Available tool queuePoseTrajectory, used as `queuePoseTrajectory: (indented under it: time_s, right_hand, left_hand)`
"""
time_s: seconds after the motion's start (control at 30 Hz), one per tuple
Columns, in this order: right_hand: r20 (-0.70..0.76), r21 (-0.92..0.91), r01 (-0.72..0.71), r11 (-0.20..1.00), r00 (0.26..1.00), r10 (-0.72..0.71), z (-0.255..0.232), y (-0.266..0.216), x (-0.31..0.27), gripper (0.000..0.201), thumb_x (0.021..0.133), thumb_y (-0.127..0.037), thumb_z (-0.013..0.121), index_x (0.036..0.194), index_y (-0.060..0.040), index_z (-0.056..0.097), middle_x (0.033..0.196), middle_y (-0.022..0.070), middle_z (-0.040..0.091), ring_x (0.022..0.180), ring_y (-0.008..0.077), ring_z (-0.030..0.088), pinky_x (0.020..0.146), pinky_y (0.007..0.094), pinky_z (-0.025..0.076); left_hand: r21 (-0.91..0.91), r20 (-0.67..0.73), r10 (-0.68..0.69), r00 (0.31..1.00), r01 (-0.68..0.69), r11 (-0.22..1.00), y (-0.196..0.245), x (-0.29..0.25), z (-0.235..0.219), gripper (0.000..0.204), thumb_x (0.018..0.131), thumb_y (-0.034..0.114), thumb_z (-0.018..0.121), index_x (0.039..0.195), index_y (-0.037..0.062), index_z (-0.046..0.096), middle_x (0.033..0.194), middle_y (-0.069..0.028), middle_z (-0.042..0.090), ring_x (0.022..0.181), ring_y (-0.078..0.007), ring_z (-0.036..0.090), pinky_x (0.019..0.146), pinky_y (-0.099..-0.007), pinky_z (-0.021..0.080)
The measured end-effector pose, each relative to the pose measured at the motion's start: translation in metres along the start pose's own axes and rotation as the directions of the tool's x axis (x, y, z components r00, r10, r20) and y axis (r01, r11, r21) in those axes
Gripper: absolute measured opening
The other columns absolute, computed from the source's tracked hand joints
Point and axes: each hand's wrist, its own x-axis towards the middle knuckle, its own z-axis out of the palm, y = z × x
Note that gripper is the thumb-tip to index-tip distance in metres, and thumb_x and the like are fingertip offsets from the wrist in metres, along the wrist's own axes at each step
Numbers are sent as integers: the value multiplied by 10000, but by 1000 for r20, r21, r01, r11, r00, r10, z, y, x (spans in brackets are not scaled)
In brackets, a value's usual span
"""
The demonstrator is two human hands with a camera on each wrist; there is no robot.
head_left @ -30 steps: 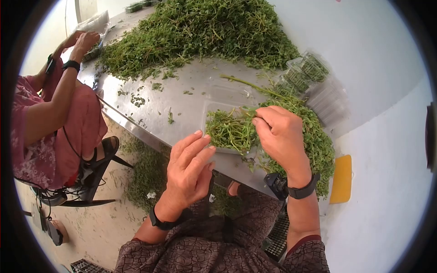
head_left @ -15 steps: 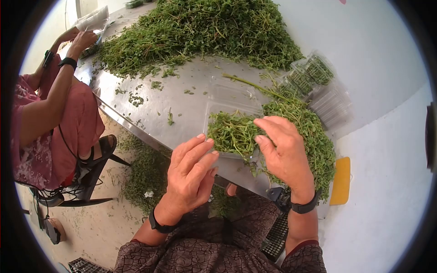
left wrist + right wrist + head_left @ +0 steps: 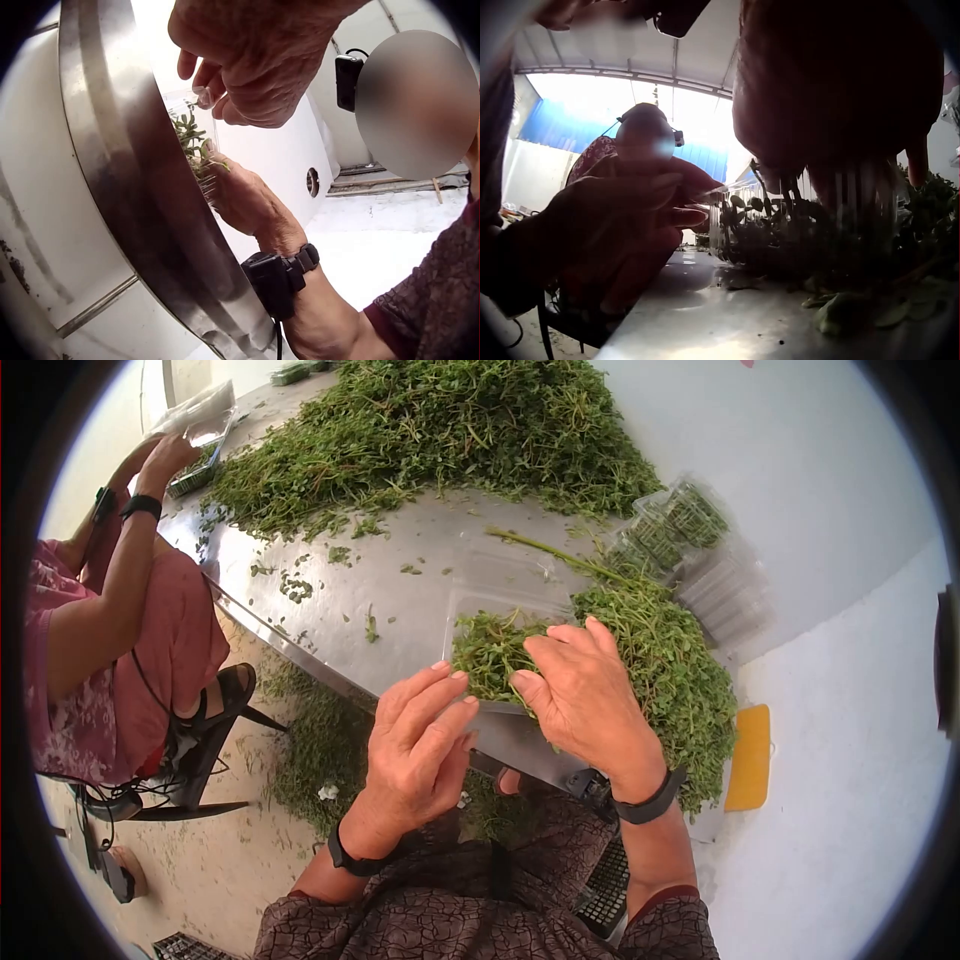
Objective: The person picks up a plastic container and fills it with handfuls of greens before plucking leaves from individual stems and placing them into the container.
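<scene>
A clear plastic box (image 3: 497, 706) stands near the metal table's front edge, filled with leafy green sprigs (image 3: 480, 656). My left hand (image 3: 412, 750) is at its left side, fingers fairly straight and fingertips right at the rim. In the right wrist view, the left hand (image 3: 622, 217) shows its fingertips beside the box's clear wall. My right hand (image 3: 585, 695) lies over the right part of the box, fingers extended and spread from the thumb, touching the sprigs. It hides part of the greens below. The box's clear lid (image 3: 505, 570) lies folded back behind it.
Loose greens (image 3: 670, 660) lie right of the box; a large heap (image 3: 450, 440) covers the table's back. Filled boxes (image 3: 690, 515) and stacked clear boxes (image 3: 725, 595) stand at the right wall. A thick stem (image 3: 550, 550) lies behind. Another person (image 3: 120, 610) sits at left.
My right hand let go of the sprig it pinched at the box's right side, opened its fingers, then moved left over the greens. My left hand has stayed about where it was.
</scene>
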Motion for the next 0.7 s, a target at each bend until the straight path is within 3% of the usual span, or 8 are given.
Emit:
queuePoseTrajectory:
  time_s: [0.1,0.17,0.27,0.3,0.33,0.43,0.67,0.7]
  right_hand:
    - [-5,24,-15,1000,1000,15,-2,1,-2,294,921,-265,612,982,22,621,976,199,667,1111,367,559,1044,553,332]
    - [-158,18,55,998,986,-52,-9,2,-6,284,907,-243,627,997,26,632,1028,209,661,1092,368,571,1034,532,355]
    - [-263,100,80,992,963,-51,-36,8,-13,264,879,-187,653,1036,25,640,1080,215,656,1083,373,581,1014,510,382]
    - [-296,38,75,996,953,-61,-46,11,-19,263,841,-130,680,1047,29,647,1098,208,659,1058,376,597,966,469,434]
    - [-297,27,55,998,954,-45,-53,12,-28,263,841,-130,680,1047,29,647,1098,208,659,1058,376,597,966,469,434]
    - [-291,83,-188,979,935,204,-67,18,-58,274,789,-98,705,1025,32,655,1074,189,668,993,371,613,871,415,492]
    - [-150,38,-352,935,923,354,-64,10,-105,298,742,-134,735,994,11,668,862,146,642,847,345,593,727,433,470]
    - [-159,14,-359,933,921,357,-58,9,-109,268,727,-166,745,916,5,661,801,134,614,807,333,585,709,434,463]
  left_hand:
    - [1,10,-5,1000,5,1000,1,0,-2,351,725,-47,637,1071,13,643,1180,-166,632,1171,-381,575,967,-459,467]
    - [38,9,-2,1000,1,999,0,0,-2,360,726,-65,618,1079,7,638,1197,-170,625,1185,-384,565,977,-457,464]
    - [67,-2,-20,1000,20,998,2,2,-5,366,737,-83,596,1090,6,635,1218,-175,617,1207,-382,549,996,-458,454]
    - [67,2,-31,1000,31,997,1,0,-5,368,753,-97,578,1102,9,633,1240,-174,609,1232,-380,531,1015,-462,443]
    - [47,10,-21,1000,21,999,0,-1,-5,368,753,-97,578,1102,9,633,1240,-174,609,1232,-380,531,1015,-462,443]
    - [87,-13,-25,1000,26,996,0,-6,-7,358,776,-99,569,1110,15,632,1260,-166,601,1249,-382,521,1026,-463,438]
    - [104,-56,42,998,-36,994,9,-17,-6,328,804,-92,573,1110,12,629,1259,-169,600,1244,-388,523,1023,-471,436]
    - [104,-55,55,997,-49,993,10,-16,-5,318,810,-89,573,1106,12,630,1258,-171,600,1243,-389,523,1022,-472,436]
